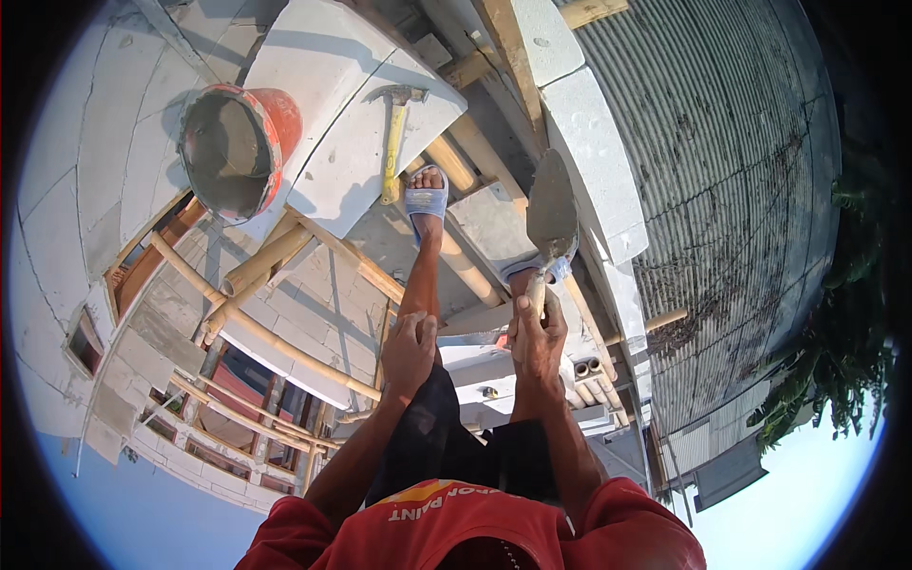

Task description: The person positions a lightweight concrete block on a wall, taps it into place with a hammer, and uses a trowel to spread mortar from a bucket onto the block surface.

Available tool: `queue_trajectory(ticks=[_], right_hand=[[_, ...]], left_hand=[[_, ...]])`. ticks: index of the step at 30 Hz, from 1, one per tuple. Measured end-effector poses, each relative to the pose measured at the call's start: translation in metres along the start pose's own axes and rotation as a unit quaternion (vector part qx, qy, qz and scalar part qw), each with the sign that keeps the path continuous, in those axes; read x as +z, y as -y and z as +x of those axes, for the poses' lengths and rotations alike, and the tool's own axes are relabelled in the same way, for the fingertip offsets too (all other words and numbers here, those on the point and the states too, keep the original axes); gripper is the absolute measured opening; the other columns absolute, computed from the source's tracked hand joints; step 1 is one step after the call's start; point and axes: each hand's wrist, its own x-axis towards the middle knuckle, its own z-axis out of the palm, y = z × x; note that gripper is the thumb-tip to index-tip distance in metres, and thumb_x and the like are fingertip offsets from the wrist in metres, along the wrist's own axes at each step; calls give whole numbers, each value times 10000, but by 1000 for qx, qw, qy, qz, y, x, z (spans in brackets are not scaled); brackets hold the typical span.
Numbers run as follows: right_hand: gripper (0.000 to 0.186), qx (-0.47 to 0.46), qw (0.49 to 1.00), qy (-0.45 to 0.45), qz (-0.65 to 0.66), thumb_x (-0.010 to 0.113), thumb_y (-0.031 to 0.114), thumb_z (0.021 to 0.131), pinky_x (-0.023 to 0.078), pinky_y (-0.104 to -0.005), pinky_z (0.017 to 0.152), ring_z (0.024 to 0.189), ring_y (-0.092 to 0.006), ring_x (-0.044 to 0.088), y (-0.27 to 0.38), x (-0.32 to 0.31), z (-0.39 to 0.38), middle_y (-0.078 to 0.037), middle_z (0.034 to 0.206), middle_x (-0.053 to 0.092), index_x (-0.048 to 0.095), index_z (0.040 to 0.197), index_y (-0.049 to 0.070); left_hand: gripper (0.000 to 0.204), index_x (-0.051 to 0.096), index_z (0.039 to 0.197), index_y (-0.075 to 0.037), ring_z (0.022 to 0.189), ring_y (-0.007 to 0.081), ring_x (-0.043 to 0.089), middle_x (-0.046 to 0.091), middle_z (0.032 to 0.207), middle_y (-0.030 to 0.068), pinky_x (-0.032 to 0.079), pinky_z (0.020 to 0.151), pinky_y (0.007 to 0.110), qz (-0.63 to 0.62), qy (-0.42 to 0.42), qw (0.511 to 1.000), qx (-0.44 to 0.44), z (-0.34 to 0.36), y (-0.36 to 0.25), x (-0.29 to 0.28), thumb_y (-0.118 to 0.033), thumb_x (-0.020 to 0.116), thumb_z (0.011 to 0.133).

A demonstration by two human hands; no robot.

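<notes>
My right hand (539,344) is closed round the handle of a trowel (551,214), whose pointed blade is smeared with grey mortar and reaches out past my right foot. Against my left shin, close to the knee, my left hand (409,353) rests with its fingers curled and nothing visible in them. A claw hammer (395,138) with a yellow handle lies on a pale block (351,157), just beyond my left foot. Farther left stands a red bucket (281,119) holding grey mortar (228,152).
Bamboo poles (456,256) and timber (513,57) form a platform under my sandalled feet, with gaps between. A pale block wall (600,161) runs along the right, beside a corrugated roof (712,161). Block walls with window openings (228,427) lie to the lower left.
</notes>
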Motion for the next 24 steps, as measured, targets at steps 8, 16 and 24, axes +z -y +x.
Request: queue_trajectory(ticks=[8, 16, 24], right_hand=[[540, -12, 994, 106, -14, 550, 477, 1049, 455, -271, 503, 567, -126, 570, 121, -107, 89, -71, 841, 623, 606, 1302, 4], [450, 81, 988, 124, 49, 569, 441, 1038, 434, -268, 396, 464, -140, 541, 165, -107, 109, -115, 814, 645, 594, 1156, 8], [447, 53, 995, 86, -17, 544, 428, 1047, 446, -270, 399, 510, -134, 561, 196, -80, 193, -100, 827, 651, 572, 1177, 1]], left_hand=[[460, 678, 1207, 14, 1170, 377, 639, 686, 1226, 208, 484, 1025, 435, 61, 15, 998, 23, 3, -6, 0, -383, 547, 1017], [453, 680, 1213, -43, 1188, 389, 614, 674, 1242, 189, 476, 1035, 462, 90, 16, 996, 24, 0, -4, -2, -414, 548, 990], [451, 667, 1241, -44, 1183, 384, 619, 671, 1256, 181, 479, 1034, 461, 128, 14, 991, 37, 2, -13, 2, -407, 556, 997]])
